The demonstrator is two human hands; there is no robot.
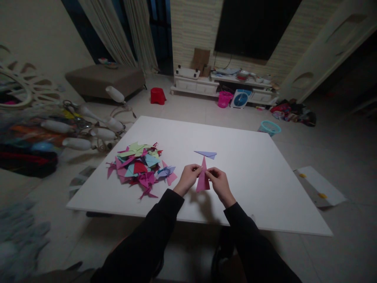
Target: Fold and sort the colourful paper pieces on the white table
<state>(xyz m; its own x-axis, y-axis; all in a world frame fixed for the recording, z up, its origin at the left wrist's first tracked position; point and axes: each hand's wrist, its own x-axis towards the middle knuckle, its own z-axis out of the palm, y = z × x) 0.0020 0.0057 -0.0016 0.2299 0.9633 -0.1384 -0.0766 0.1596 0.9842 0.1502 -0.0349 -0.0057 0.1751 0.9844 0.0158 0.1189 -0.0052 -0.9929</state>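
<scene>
Between my two hands, above the white table, is a pink folded paper (203, 182), a narrow triangle with its point away from me. My left hand (190, 177) pinches its left edge, and my right hand (218, 182) pinches the right edge. Just beyond the paper's tip lies a lavender folded paper (207, 154), long and pointed. Left of my hands sits a pile of folded paper pieces (138, 167) in pink, red, green and blue. A light blue folded piece (165, 172) lies at the pile's right side, nearest my left hand.
The white table (250, 196) reaches out on both sides of my arms. A lamp with several white shades (101, 133) stands by its left edge. Past the far edge are a turquoise basket (270, 127), a red stool (158, 96) and a pink bin (224, 100).
</scene>
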